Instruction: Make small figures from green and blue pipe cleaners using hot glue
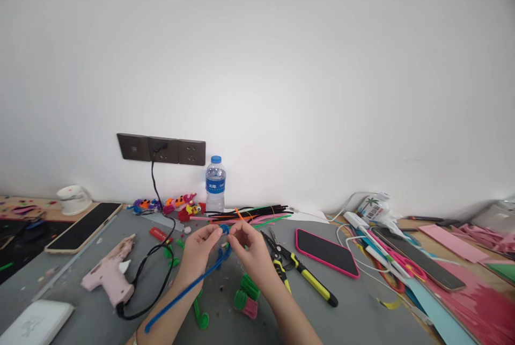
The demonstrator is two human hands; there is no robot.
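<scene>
The blue pipe cleaner (189, 287) runs from a small curled end between both sets of fingertips down toward the near table edge, left of the yellow-handled pliers (300, 272). The left hand (197, 251) and right hand (251, 251) both pinch that fuzzy coil, fingers closed on it. Green coiled pieces (245, 291) lie just left of the pliers, below the hands.

1 head view — forward, slightly down, over a near desk (354, 302).
</scene>
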